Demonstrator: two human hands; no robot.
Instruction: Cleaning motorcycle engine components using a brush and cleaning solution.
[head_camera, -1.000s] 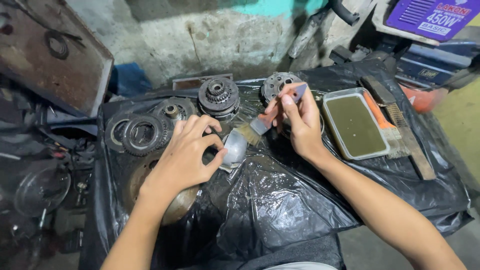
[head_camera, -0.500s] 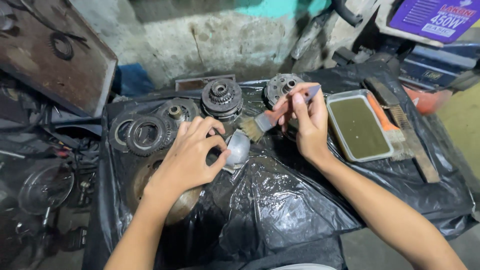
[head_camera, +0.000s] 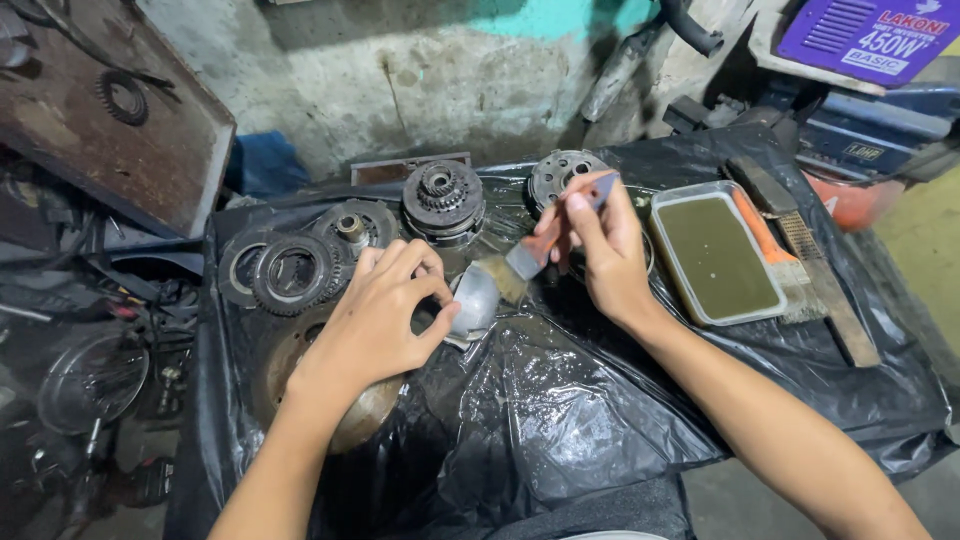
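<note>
Under the brush (head_camera: 515, 268), a seemingly dome-shaped, shiny metal part (head_camera: 475, 298).

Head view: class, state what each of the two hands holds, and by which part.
Right hand holds a paintbrush by its handle. Left hand grips a small rounded metal part by its left edge.

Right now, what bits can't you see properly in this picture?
- Head view: the left hand covers much of the shiny metal part.
- The brush handle is mostly hidden inside the right hand.
- The round drum lies partly under the left wrist.
</note>
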